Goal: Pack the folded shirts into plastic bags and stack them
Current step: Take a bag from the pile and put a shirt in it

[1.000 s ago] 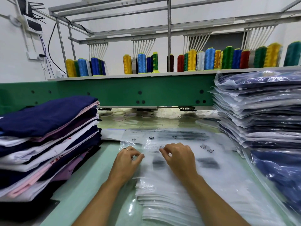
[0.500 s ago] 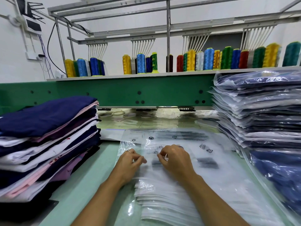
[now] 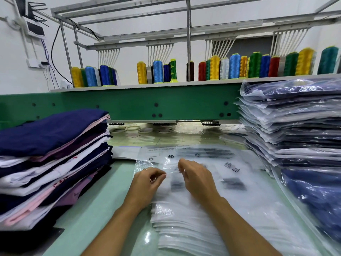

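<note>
- Left hand (image 3: 149, 180) is resting on the empty bag pile (image 3: 184, 224). Fingers are curling in, thumb and forefinger pinching the film of the top bag (image 3: 212, 159) near its left side.
- Right hand (image 3: 196, 179) is sitting just beside it, also curled, fingertips pinching the same top bag. The two pinch points are sitting close together with a short strip of film between them.
- Top bag is lying flat on the pile: clear film, black print, recycling marks. Its far end is pointing toward the far edge of the table (image 3: 86, 220), and the film is crinkling up by the left hand.
- Can't tell whether the bag mouth is parting; that area is blurring out.
- Empty bag pile is running down the middle of the table toward the near edge, with its layers fanning out stepwise under both forearms.
- Folded shirts (image 3: 51, 154), unbagged, are sitting stacked along the table's left edge: navy on top, with pink, white and purple layers showing below.
- Bagged shirts (image 3: 295, 124) are sitting in a tall stack along the right edge, mostly navy under glossy film.
- One more bagged navy shirt (image 3: 317, 196) is lying at the near right corner at the foot of that stack, just beside the empty bag pile.
- Green beam (image 3: 129, 106) is spanning the far edge, and thread cones (image 3: 234, 66) are standing in a row on the shelf above it.
</note>
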{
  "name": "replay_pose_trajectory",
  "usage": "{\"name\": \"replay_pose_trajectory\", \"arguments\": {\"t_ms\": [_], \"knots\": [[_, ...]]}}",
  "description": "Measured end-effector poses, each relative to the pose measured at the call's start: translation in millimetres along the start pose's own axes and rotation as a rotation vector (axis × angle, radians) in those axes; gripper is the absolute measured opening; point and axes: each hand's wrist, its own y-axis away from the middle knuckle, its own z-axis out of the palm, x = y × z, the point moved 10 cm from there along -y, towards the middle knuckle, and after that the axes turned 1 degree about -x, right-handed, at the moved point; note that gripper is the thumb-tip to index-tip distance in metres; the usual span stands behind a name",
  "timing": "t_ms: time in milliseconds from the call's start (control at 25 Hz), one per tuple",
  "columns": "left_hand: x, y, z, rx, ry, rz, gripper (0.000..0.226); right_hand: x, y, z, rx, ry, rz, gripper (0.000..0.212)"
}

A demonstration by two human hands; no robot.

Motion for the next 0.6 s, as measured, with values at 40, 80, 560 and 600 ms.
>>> {"name": "replay_pose_trajectory", "arguments": {"t_ms": [40, 80, 560, 600], "knots": [[1.5, -0.4, -3.3, 0.037, 0.003, 0.018, 0.018, -3.4, -0.1, -2.4, 0.017, 0.022, -0.028, 0.036], [2.0, -0.8, -5.9, 0.065, 0.003, 0.03, 0.022, -5.5, -0.2, -2.1, 0.012, 0.038, -0.045, 0.038], [-3.5, -2.1, -24.0, 0.166, -0.283, 0.007, 0.029, 15.9, 1.0, 6.3, 0.0, 0.227, 0.096, 0.05], [-8.8, -2.0, -24.4, 0.143, -0.324, -0.037, 0.033, 19.3, 1.8, 0.9, 0.037, 0.245, 0.124, 0.049]]}}
